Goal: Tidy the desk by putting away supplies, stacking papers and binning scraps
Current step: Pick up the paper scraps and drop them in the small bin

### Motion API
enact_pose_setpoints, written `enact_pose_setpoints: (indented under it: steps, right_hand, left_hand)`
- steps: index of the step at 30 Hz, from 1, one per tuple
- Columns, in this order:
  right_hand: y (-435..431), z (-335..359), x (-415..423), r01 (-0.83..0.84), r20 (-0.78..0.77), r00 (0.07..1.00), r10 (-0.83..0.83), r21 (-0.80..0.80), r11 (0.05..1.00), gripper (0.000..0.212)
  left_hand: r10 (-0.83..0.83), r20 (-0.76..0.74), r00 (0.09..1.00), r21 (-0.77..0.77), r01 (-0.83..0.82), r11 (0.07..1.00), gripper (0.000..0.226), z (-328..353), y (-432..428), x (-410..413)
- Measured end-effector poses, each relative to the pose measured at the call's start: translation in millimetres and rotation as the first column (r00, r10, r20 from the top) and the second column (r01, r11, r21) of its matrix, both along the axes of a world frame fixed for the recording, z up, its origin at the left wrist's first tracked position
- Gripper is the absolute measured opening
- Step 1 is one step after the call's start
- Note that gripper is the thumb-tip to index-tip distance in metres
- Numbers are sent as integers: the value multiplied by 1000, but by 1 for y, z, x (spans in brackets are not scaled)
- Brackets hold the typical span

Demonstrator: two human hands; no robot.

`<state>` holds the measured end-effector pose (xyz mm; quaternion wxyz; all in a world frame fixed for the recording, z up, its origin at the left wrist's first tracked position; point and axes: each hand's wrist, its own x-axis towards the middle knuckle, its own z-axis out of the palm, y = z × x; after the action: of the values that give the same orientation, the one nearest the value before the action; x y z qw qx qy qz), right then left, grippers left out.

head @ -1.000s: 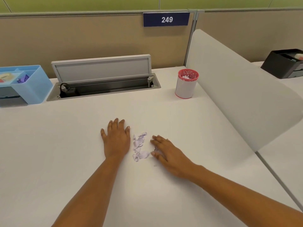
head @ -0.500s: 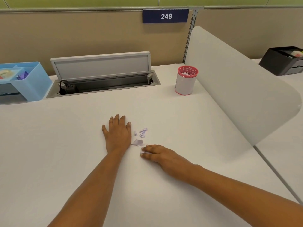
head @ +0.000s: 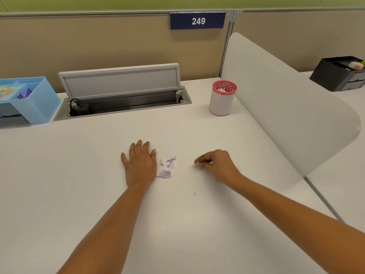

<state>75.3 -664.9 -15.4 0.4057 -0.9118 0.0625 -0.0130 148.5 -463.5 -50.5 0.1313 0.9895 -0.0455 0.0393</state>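
I sit in an office cubicle. Tan partitions (head: 98, 46) fence my white desk (head: 79, 175), and one carries a blue plate (head: 197, 21) numbered 249. A cable tray (head: 126, 105) with a plug is sunk into the top. A divider (head: 276, 95) screens the next desk, where a black organizer (head: 333, 74) stands; a blue organizer (head: 37, 101) stands on mine.

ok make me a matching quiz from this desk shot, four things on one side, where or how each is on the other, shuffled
1 left hand
2 right hand
3 pink-rimmed bin
4 blue organiser

a far left of the desk
b pinching paper bits
c flat on the desk beside the scrap pile
d standing by the white divider

Pairs: 1-c, 2-b, 3-d, 4-a
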Motion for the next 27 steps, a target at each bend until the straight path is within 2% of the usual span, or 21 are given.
enact_pose_setpoints:
  steps: [2, 4, 8, 12, 15, 18, 20, 24, 27]
  right_hand:
    - [-10, 11, 10, 112, -56, 993, -103, 174, 978, 16]
    - [-19, 25, 23, 185, -50, 983, -178, 289, 939, 16]
    - [-44, 58, 66, 269, 69, 950, -303, 306, 913, 19]
    - [-80, 92, 116, 420, 194, 869, -455, 195, 886, 20]
    - [-97, 106, 146, 481, 218, 849, -480, 54, 875, 22]
    - [-107, 107, 167, 482, 187, 869, -458, -112, 869, 23]
    - [-111, 107, 176, 464, 143, 884, -444, -168, 870, 25]
    - [-117, 110, 185, 359, 53, 933, -357, -238, 903, 29]
    - [-119, 109, 187, 369, 103, 929, -354, -209, 906, 27]
  left_hand:
    - [-1, 7, 1000, -6, 1, 1000, 45, 0, 0, 0]
    - [0, 6, 1000, 1, 0, 1000, 46, 0, 0, 0]
    - [4, 0, 1000, 2, -4, 1000, 46, 0, 0, 0]
    - [8, 11, 1000, -8, -8, 1000, 46, 0, 0, 0]
    - [12, 28, 1000, -10, -12, 1000, 45, -2, 0, 0]
    - [16, 37, 999, -20, -16, 1000, 44, -4, 0, 1]
    - [20, 49, 999, -25, -19, 1000, 43, -5, 0, 1]
    - [21, 58, 998, -32, -19, 999, 42, -6, 0, 2]
    - [23, 48, 999, -17, -22, 1000, 43, -6, 0, 2]
